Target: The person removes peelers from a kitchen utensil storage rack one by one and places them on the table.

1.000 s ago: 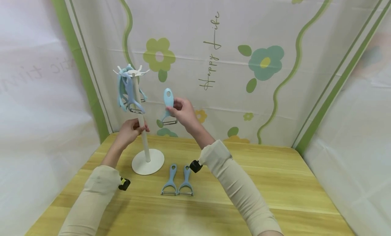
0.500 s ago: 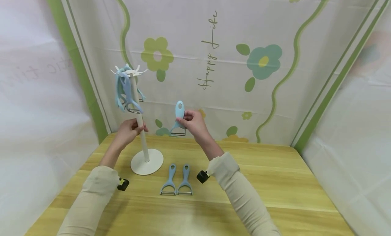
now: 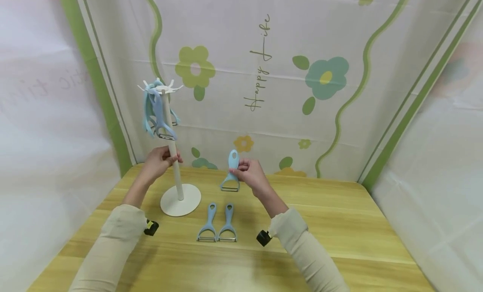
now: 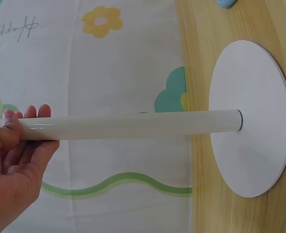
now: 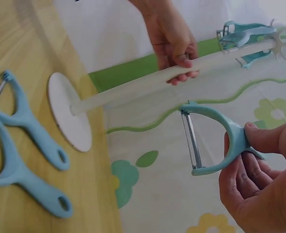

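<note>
My left hand (image 3: pixel 157 162) grips the white pole (image 4: pixel 133 125) of a stand about midway up, thumb and fingers wrapped round it. Several blue peelers (image 3: pixel 159 116) hang from the hooks at the stand's top, mostly on its left side. My right hand (image 3: pixel 253 174) pinches a light blue peeler (image 3: pixel 233 160) by its handle, thumb on one side and fingers on the other. It is held up over the back of the table, handle upward and blade downward. In the right wrist view its metal blade (image 5: pixel 191 140) shows plainly.
Two blue peelers (image 3: pixel 206 225) lie side by side on the wooden table (image 3: pixel 339 225), blades toward me. The stand's round white base (image 3: pixel 181 204) rests to their left. Behind the table hangs a white curtain (image 3: pixel 264 124) printed with flowers.
My right hand has moved right and downward with the peeler, away from the stand and closer to the table. My left hand stays on the pole.
</note>
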`<state>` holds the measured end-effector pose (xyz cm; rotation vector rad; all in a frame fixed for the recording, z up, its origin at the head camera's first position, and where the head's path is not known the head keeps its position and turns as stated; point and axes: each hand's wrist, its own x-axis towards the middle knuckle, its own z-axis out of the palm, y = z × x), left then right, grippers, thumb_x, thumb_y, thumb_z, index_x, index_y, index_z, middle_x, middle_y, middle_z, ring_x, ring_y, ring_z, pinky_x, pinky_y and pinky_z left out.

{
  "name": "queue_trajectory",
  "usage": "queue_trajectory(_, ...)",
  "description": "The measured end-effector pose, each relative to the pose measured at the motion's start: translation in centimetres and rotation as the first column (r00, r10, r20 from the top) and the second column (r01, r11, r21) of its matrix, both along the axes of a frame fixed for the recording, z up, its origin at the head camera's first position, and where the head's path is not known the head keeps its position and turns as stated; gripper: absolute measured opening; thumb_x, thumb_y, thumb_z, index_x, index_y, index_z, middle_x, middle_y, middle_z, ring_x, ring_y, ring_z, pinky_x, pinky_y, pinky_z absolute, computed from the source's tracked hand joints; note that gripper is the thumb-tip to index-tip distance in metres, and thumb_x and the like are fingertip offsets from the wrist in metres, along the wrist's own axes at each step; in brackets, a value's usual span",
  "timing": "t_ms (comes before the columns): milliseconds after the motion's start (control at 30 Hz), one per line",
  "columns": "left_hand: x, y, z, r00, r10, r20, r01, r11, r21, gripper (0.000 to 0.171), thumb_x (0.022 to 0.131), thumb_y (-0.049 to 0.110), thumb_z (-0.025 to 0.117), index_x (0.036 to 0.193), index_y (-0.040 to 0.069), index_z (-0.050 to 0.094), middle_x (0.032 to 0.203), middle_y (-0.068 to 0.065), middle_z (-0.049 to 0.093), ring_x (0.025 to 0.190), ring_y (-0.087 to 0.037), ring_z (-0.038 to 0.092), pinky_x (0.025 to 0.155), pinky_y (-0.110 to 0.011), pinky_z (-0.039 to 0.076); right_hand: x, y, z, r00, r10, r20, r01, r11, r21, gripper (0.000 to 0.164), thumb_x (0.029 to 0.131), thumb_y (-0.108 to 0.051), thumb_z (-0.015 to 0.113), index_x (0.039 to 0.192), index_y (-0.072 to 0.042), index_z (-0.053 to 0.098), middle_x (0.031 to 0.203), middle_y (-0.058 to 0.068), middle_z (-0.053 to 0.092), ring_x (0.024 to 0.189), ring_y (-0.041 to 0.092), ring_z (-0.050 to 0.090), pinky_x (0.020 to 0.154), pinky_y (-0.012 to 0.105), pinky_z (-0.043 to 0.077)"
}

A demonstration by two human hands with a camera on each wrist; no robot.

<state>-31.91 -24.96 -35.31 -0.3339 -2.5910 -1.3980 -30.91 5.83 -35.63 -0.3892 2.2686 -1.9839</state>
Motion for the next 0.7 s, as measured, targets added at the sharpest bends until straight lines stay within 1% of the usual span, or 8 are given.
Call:
queue_trajectory(200,0.0,-0.1,-0.1,1.0,0.002,-0.006,-0.002,1.0,-0.004,0.018,0.096,0.015,0.051,0.102,-0.001,0.058,0.099,-0.019,0.067,0.097,-0.032,0.063,0.088,-0.049,0.05,0.5,1.3,-2.3,1.0,0.021,0.023,-0.022,0.999,0.037,0.028,0.084,-0.006,0.067,0.108,0.005,0.057,0.088,0.017,0.07,0.076,0.017,0.068,0.075,0.039,0.056)
queue_trajectory(333,0.0,-0.1,-0.1,1.0,-0.002,-0.003,0.002,1.0,-0.002,0.019,0.096,0.015,0.05,0.102,-0.001,0.058,0.099,-0.019,0.067,0.098,-0.034,0.063,0.088,-0.049,0.05,0.9,2.1,-3.2,0.998,0.04,0.055,-0.043,0.997,0.063,0.036,0.085,-0.006,0.067,0.115,0.006,0.052,0.089,0.022,0.068,0.076,0.019,0.068,0.078,0.045,0.055)
queue_trajectory(433,0.0,-0.1,-0.1,1.0,-0.003,0.004,0.003,1.0,0.006,0.02,0.097,0.016,0.05,0.102,-0.001,0.058,0.1,-0.02,0.066,0.099,-0.035,0.063,0.089,-0.049,0.05,1.8,2.6,-3.2,0.997,0.048,0.061,-0.054,0.994,0.096,0.039,0.086,-0.004,0.065,0.118,0.009,0.049,0.089,0.024,0.068,0.076,0.021,0.068,0.077,0.043,0.055)
queue_trajectory(567,0.0,0.0,0.1,1.0,-0.003,0.011,0.003,1.0,0.012,0.02,0.097,0.015,0.049,0.103,-0.002,0.058,0.101,-0.02,0.066,0.1,-0.036,0.062,0.09,-0.049,0.049,3.2,3.1,-2.9,0.997,0.044,0.069,-0.053,0.99,0.127,0.04,0.086,-0.001,0.063,0.121,0.01,0.046,0.086,0.023,0.067,0.076,0.024,0.068,0.072,0.036,0.057)
queue_trajectory(667,0.0,0.0,0.2,1.0,-0.003,0.016,0.003,1.0,0.011,0.02,0.097,0.015,0.049,0.103,-0.002,0.058,0.101,-0.02,0.066,0.101,-0.037,0.061,0.09,-0.049,0.048,3.5,3.6,-3.5,0.995,0.035,0.096,-0.047,0.991,0.123,0.04,0.086,0.0,0.063,0.121,0.01,0.046,0.085,0.022,0.067,0.076,0.025,0.068,0.07,0.034,0.057)
queue_trajectory(700,-0.1,0.0,0.2,1.0,-0.002,0.015,0.002,1.0,0.009,0.019,0.097,0.015,0.049,0.103,-0.002,0.058,0.101,-0.02,0.066,0.101,-0.037,0.061,0.09,-0.049,0.048,3.4,3.7,-4.0,0.994,0.032,0.105,-0.044,0.992,0.119,0.039,0.086,0.0,0.063,0.12,0.009,0.046,0.083,0.021,0.067,0.075,0.025,0.068,0.069,0.034,0.057)
